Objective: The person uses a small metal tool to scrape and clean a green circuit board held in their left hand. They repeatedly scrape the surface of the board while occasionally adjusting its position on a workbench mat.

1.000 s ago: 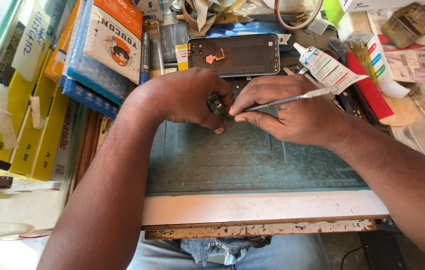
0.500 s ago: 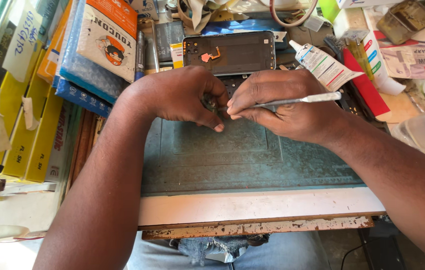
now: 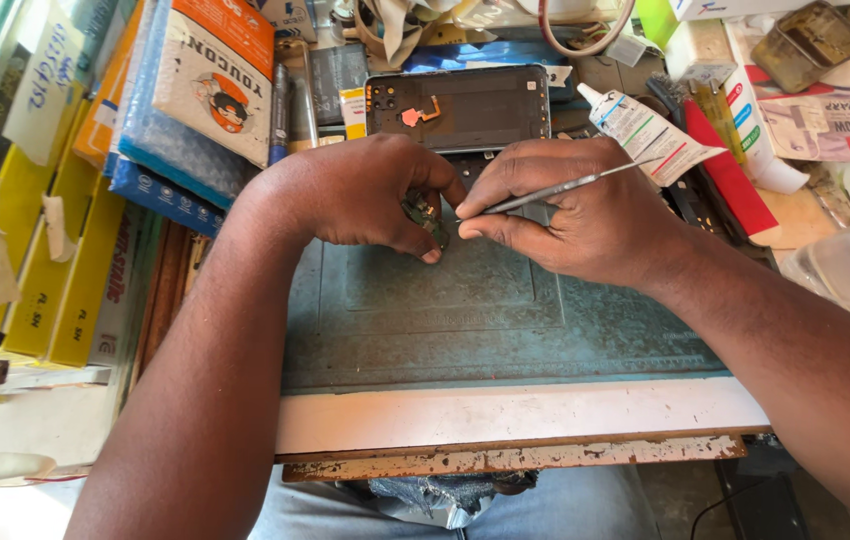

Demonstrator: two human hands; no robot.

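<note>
Phone shell [image 3: 460, 105] behind work mat [image 3: 485, 320], glue tube [image 3: 645, 130] right, packets [image 3: 195, 90] left.

- A workbench [image 3: 505, 415] with a chipped, pale front edge carries everything.
- A green work mat [image 3: 465, 320] lies on its middle.
- Just behind the mat lies an opened phone shell [image 3: 460, 105].
- Left of the mat stand yellow boxes [image 3: 40, 260].
- Behind the mat, to its right, lies a white glue tube [image 3: 645, 130].

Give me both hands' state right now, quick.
Left hand: closed, pinching a small circuit board.
Right hand: closed on a thin metal tool, tip at the board.
</note>
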